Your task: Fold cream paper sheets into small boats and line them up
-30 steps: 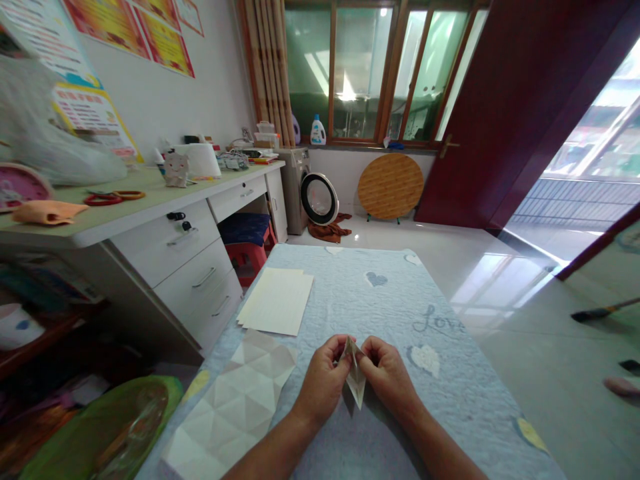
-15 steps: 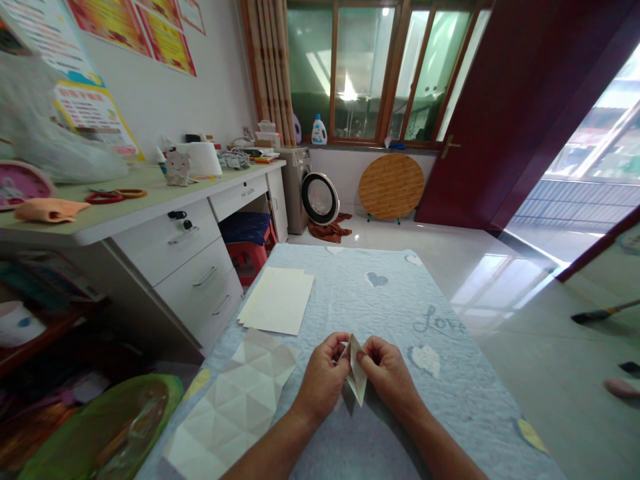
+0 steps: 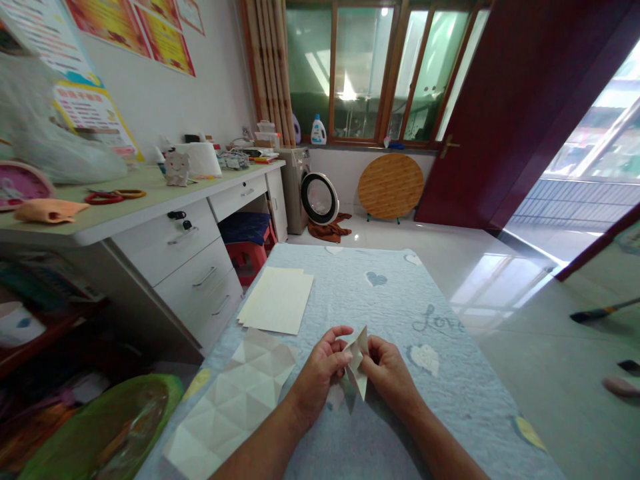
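Right hand (image 3: 391, 372) pinching a small folded paper (image 3: 357, 363) by its right edge, over the blue tablecloth (image 3: 360, 280). Left hand (image 3: 320, 372) at the left edge, thumb (image 3: 339, 361) against it, index finger (image 3: 341, 331) extended (whether this hand grips, I cannot tell). Creased paper sheet (image 3: 237, 400) beside the left forearm (image 3: 267, 440); beyond it, a stack of cream paper sheets (image 3: 279, 300). Farther: front-loading washing machine (image 3: 294, 193), door (image 3: 320, 199) swung open; round wooden tabletop (image 3: 391, 187) standing on edge.

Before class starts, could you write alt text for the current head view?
A right hand pinches a small folded paper over a blue patterned cloth, the left hand at the paper's edge. To the left lie a creased sheet and, beyond it, a few flat pale sheets.
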`<state>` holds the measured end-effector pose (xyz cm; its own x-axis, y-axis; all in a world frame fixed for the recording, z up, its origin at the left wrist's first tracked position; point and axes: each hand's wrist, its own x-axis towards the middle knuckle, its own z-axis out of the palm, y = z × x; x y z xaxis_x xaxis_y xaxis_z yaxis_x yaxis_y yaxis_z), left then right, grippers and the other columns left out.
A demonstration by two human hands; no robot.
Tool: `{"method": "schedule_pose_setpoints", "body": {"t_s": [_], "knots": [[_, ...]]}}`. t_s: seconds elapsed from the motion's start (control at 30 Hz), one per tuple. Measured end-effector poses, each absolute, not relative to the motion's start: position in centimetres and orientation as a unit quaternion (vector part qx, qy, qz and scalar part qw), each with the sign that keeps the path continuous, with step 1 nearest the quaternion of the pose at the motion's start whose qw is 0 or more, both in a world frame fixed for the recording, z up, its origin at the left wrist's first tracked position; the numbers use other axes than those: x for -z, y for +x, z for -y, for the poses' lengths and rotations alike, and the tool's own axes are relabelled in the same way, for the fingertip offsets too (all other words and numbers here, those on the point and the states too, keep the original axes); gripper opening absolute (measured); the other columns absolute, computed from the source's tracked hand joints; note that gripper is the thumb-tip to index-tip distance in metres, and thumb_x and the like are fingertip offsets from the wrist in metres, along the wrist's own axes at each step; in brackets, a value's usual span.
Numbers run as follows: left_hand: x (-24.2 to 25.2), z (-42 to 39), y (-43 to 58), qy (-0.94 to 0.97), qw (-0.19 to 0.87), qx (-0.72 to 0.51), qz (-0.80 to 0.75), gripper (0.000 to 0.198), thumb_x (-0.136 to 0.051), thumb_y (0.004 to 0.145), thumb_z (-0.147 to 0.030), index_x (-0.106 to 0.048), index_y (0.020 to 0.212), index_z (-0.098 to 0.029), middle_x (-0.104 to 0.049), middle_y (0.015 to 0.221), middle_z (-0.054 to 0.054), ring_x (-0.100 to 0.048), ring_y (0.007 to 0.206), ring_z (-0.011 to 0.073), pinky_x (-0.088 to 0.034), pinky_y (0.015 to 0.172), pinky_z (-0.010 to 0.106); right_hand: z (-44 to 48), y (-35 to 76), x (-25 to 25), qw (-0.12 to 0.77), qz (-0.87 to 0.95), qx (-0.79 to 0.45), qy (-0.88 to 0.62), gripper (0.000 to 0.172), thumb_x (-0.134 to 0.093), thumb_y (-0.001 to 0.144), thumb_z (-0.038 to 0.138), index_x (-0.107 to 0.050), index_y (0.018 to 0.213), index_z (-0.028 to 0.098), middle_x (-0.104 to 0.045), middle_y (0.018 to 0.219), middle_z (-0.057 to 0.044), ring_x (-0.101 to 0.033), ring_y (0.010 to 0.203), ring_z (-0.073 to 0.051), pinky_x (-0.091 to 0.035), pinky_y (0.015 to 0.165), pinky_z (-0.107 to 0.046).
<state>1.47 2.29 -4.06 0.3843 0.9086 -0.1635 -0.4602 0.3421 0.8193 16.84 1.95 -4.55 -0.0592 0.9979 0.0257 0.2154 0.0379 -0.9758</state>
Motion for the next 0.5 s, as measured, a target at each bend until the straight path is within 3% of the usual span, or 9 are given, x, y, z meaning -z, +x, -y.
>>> {"method": "schedule_pose_setpoints", "body": {"t_s": [0.17, 0.5], "knots": [[3.98, -2.26, 1.6, 0.328, 0.765, -0.463, -0.304, 0.052, -0.072, 0.066, -0.024, -0.056, 0.115, -0.018, -0.059, 0.078, -0.001, -0.051, 0.062, 0.0097, -0.033, 0.057, 0.021, -1.96, 16.76, 4.4, 0.431, 0.581, -0.446, -0.527, 0.017, -0.061, 0.076, 0.034, -0.063, 0.073, 0.017, -0.058, 0.062, 0.001, -0.05, 0.059, -0.013, -0.039, 0.055, -0.023], [3.93, -2.34, 1.55, 0.324, 0.768, -0.462, -0.303, 0.051, -0.072, 0.068, -0.024, -0.059, 0.116, -0.016, -0.06, 0.074, -0.002, -0.042, 0.05, 0.0051, -0.028, 0.049, 0.018, -1.83, 16.67, 4.33, 0.439, 0.579, -0.459, -0.512, 0.021, -0.061, 0.08, 0.038, -0.064, 0.075, 0.018, -0.061, 0.064, 0.0, -0.053, 0.059, -0.015, -0.041, 0.056, -0.024]]}}
